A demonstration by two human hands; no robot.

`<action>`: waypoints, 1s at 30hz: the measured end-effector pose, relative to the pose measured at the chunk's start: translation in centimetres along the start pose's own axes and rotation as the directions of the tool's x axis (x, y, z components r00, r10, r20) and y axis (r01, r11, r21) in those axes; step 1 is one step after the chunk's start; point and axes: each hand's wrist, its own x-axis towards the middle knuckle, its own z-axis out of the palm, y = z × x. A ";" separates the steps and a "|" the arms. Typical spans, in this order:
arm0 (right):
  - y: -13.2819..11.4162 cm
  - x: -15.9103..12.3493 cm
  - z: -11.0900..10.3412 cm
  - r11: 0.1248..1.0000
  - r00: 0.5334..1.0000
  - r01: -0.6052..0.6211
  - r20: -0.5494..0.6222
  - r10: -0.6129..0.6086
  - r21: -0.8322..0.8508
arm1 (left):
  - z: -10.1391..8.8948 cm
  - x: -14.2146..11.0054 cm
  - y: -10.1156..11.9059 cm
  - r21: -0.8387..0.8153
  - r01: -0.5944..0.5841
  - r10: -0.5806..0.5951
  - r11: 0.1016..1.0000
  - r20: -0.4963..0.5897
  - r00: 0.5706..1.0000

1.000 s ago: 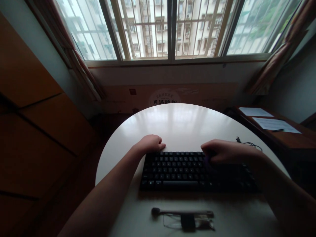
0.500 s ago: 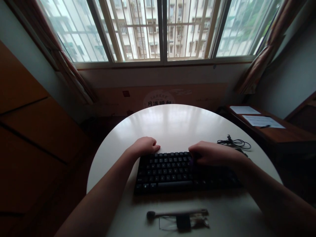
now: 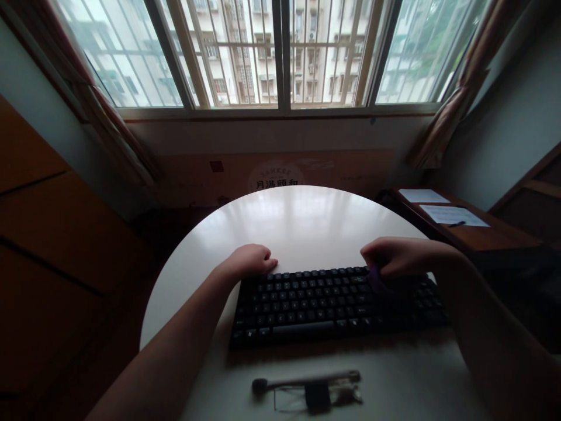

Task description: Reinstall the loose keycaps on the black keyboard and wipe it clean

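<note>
A black keyboard (image 3: 302,304) lies across a round white table (image 3: 210,234). At its far left corner is my left hand (image 3: 250,260), fingers curled against the edge and thumb pointing right. My right hand (image 3: 392,257) is closed over the right part of the keyboard, its wrist bent. From its fingers a purple, cloth-like thing (image 3: 376,279) sticks out against the keys; most of it is hidden by the hand and shadow. Below the keyboard rest a thin brush (image 3: 307,381) with a dark round head and a wire-framed tool (image 3: 318,397) with a black block, both blurred.
To the right stands a brown wooden table (image 3: 504,234) with sheets of paper (image 3: 453,215) and a dark pen (image 3: 457,224). Beyond the table is a barred window (image 3: 284,58) with curtains (image 3: 107,134) at both sides. An orange-brown cabinet (image 3: 39,234) stands on the left.
My right hand has moved right across the keyboard with the purple thing, uncovering keys in the middle. It now hides the coiled cable. My left hand stays at the corner; the view has shifted slightly.
</note>
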 end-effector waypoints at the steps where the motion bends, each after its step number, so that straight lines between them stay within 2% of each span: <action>1: 0.0 0.3 0.1 1.000 1.000 -0.013 0.003 0.013 -0.019 | 0.0 0.0 0.0 0.001 -0.004 0.004 1.000 -0.004 1.000; 7: -2.1 3.3 2.7 0.988 0.999 0.046 0.006 -0.046 -0.145 | 0.3 0.2 -0.2 -0.005 0.006 -0.006 1.000 -0.018 1.000; 11: -3.5 3.5 3.8 0.969 0.998 0.018 -0.053 -0.032 -0.247 | 0.2 0.1 -0.2 -0.014 0.009 -0.009 1.000 -0.018 1.000; 17: -3.7 3.0 3.8 0.959 0.994 -0.053 -0.103 0.026 -0.277 | 0.2 0.1 -0.1 0.002 0.006 -0.006 1.000 -0.013 1.000; 24: -4.1 3.1 4.0 0.962 0.998 -0.005 -0.058 -0.012 -0.272 | 0.1 0.1 0.0 0.006 0.012 -0.012 1.000 -0.010 1.000; 30: -2.3 2.1 2.6 0.973 0.995 -0.025 -0.100 0.002 -0.232 | 0.2 0.0 -0.2 -0.011 0.003 -0.003 1.000 -0.019 1.000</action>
